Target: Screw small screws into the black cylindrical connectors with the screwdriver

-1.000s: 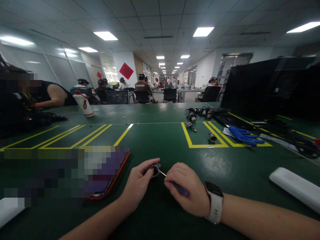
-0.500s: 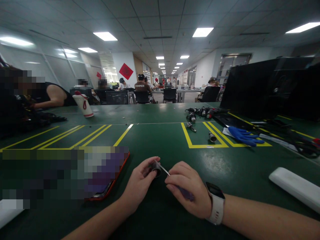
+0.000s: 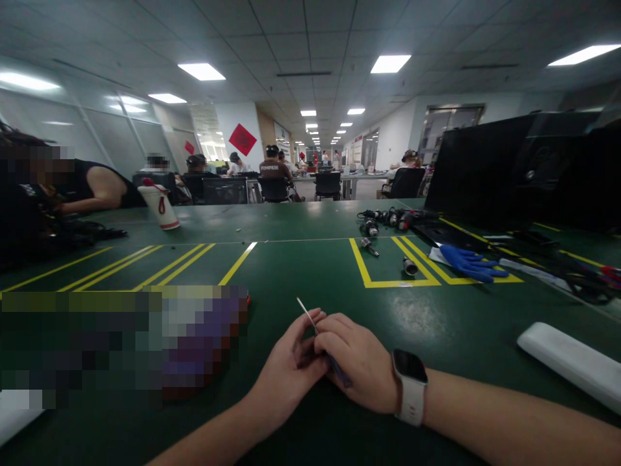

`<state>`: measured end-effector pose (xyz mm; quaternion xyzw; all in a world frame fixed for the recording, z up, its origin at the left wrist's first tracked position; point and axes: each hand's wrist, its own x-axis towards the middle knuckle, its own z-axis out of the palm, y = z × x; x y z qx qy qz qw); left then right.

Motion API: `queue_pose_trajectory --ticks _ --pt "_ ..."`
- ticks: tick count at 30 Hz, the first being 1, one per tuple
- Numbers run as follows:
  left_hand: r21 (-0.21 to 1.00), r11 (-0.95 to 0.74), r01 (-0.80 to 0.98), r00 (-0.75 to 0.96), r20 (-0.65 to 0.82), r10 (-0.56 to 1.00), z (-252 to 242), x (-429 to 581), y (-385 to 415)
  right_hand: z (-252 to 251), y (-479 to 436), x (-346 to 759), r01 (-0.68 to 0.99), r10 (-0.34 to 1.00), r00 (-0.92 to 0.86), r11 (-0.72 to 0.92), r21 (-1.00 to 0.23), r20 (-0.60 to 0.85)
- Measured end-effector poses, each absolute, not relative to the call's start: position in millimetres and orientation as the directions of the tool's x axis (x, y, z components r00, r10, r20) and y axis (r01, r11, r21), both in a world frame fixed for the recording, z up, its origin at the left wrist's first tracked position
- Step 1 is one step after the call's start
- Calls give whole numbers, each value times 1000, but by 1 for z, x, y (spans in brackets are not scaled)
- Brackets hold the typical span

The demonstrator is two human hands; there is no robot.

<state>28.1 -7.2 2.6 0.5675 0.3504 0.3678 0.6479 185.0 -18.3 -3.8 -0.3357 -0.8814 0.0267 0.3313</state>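
Observation:
My right hand [image 3: 363, 362] is closed around a screwdriver [image 3: 307, 315]; its thin metal shaft points up and left past the fingers, and the purplish handle shows beneath the palm. My left hand [image 3: 284, 382] meets it, with thumb and fingertips curled in and touching the right fingers. The small dark cylindrical metal part that showed in the left fingers earlier is now hidden between the hands. Both hands are just above the green table [image 3: 272, 259]. A pale watch [image 3: 411, 382] sits on my right wrist.
Ahead to the right lie a metal fitting [image 3: 410, 266], a smaller connector [image 3: 369, 247], several cabled parts and a blue glove [image 3: 473, 263]. A white bar-shaped object [image 3: 567, 362] is at right, a white cup [image 3: 161, 206] far left. A person [image 3: 104, 184] leans over the table's left side.
My hands have come together; the right moved left against the left hand. The screwdriver tip swung upward, away from the metal part, which has passed out of sight.

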Motion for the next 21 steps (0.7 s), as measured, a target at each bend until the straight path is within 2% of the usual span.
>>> queue_pose_trajectory --ticks 3,5,8,10,12,14,16,17,18,20,21 --pt "998 56 -4 446 -49 894 5 22 -5 1 1 202 682 612 -482 711 -170 627" --pt "996 1 92 434 -40 900 5 18 -2 4 18 221 742 637 -424 652 -157 644" --pt "910 -262 321 504 70 861 3 14 0 4 45 255 808 670 -358 571 -144 650" --pt "723 -539 432 603 213 769 4 14 -4 0 59 278 845 691 -322 518 -133 647" --pt "483 -774 409 754 299 586 10 18 -13 -5 69 297 876 713 -289 466 -124 639" --pt "262 -914 309 894 250 373 22 25 -26 -11 76 311 900 733 -266 421 -111 626" --pt "132 -977 168 956 219 194 40 34 -41 -16 80 319 918 756 -253 384 -97 604" --pt "106 -989 102 972 202 122 48 37 -48 -18 82 322 926 767 -246 367 -90 592" --pt "115 -989 91 975 191 112 55 41 -55 -19 83 324 933 779 -238 349 -85 580" --pt "154 -973 174 953 221 205 62 44 -67 -22 85 326 947 800 -216 311 -80 559" --pt "231 -953 195 946 214 245 61 45 -71 -23 85 327 953 810 -203 292 -78 551"
